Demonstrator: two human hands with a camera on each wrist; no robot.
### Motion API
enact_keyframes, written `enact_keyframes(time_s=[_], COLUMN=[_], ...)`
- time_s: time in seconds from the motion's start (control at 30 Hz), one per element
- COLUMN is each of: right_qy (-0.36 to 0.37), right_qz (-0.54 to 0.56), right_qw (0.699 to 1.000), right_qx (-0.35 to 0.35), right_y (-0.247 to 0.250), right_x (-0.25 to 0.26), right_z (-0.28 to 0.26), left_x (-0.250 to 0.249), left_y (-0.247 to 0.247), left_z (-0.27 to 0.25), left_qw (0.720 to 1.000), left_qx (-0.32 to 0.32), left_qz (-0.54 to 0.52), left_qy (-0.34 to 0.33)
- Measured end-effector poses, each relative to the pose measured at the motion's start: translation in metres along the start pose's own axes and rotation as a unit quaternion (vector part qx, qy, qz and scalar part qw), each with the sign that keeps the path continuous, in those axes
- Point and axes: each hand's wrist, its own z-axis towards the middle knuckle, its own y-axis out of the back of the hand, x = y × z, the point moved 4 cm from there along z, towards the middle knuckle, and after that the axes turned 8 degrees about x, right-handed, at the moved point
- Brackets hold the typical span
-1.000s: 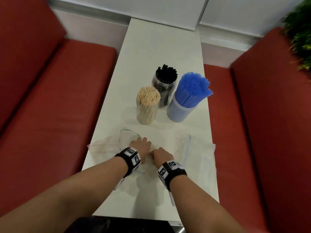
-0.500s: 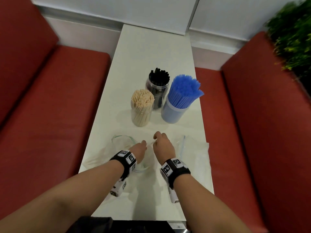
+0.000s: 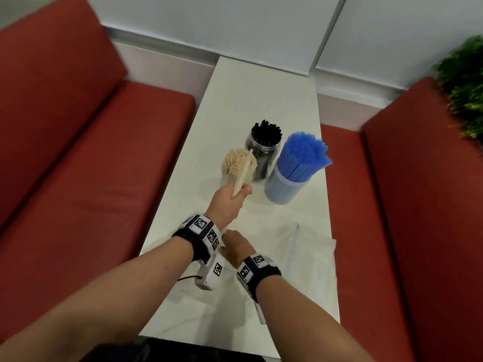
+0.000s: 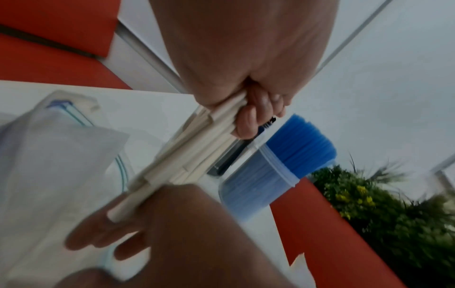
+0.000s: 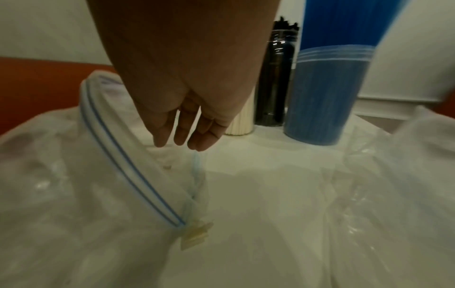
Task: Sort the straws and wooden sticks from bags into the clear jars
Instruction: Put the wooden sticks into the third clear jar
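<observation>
Sticks [image 3: 244, 169], pale wood, thin and straight, form a small flat bundle gripped by the left hand [image 3: 228, 202], whose fingers [image 4: 248, 124] curl round the lower ends; the upper ends lean against the top of the stick jar [image 3: 239, 165]. That clear jar stands upright on the counter [image 3: 261, 100], packed with round-tipped pale sticks. Just beside it, behind and to the right, stands a clear jar of black straws [image 3: 264, 150], and to the right of both a wider translucent jar of blue straws [image 3: 295, 169], the straws fanned out and tilted rightward above the rim.

The right hand [image 5: 187, 109] hangs low over a limp clear zip bag [image 5: 103, 175] with a blue-lined seal, its fingers [image 5: 179, 134] loose and straight, holding nothing. A second crumpled clear bag [image 3: 305, 257] lies flat on the counter at the near right. The counter is smooth and white. Red padded benches [image 3: 78, 152] flank it on both sides, and green foliage [image 3: 465, 87] shows at the far right. Left forearm partly hides the right hand in the head view.
</observation>
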Motion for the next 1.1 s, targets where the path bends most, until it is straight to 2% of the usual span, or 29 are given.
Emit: enact_keyframes(time_s=[0.1, 0.17, 0.27, 0.5, 0.73, 0.83, 0.97, 1.1], right_qy=[0.040, 0.063, 0.047, -0.046, -0.067, -0.072, -0.076, -0.101], right_qz=[-0.127, -0.175, -0.190, -0.136, -0.066, -0.063, -0.122, -0.166], right_qw=[0.989, 0.980, 0.979, 0.982, 0.990, 0.991, 0.988, 0.981], right_qx=[0.060, 0.067, 0.060, 0.126, 0.105, 0.096, 0.062, -0.018], right_y=[-0.016, -0.029, -0.039, -0.024, 0.037, 0.071, 0.130, 0.188], right_x=[0.010, 0.012, 0.012, 0.004, -0.006, 0.004, 0.029, 0.046], right_z=[0.009, 0.011, 0.015, 0.013, -0.020, -0.040, -0.067, -0.091], left_x=[-0.005, -0.005, 0.000, 0.018, 0.027, 0.035, 0.033, 0.016], left_y=[0.014, 0.025, 0.038, 0.042, 0.021, 0.017, 0.008, -0.008], left_z=[-0.006, -0.008, -0.011, -0.013, -0.013, -0.008, -0.006, -0.009], left_qw=[0.997, 0.992, 0.989, 0.992, 0.992, 0.995, 0.994, 0.985], left_qx=[-0.010, -0.030, -0.050, -0.024, 0.032, 0.062, 0.107, 0.171], left_qz=[-0.081, -0.120, -0.137, -0.119, -0.113, -0.065, -0.009, -0.002], left_qy=[0.002, -0.003, -0.005, 0.016, 0.045, 0.048, 0.024, 0.010])
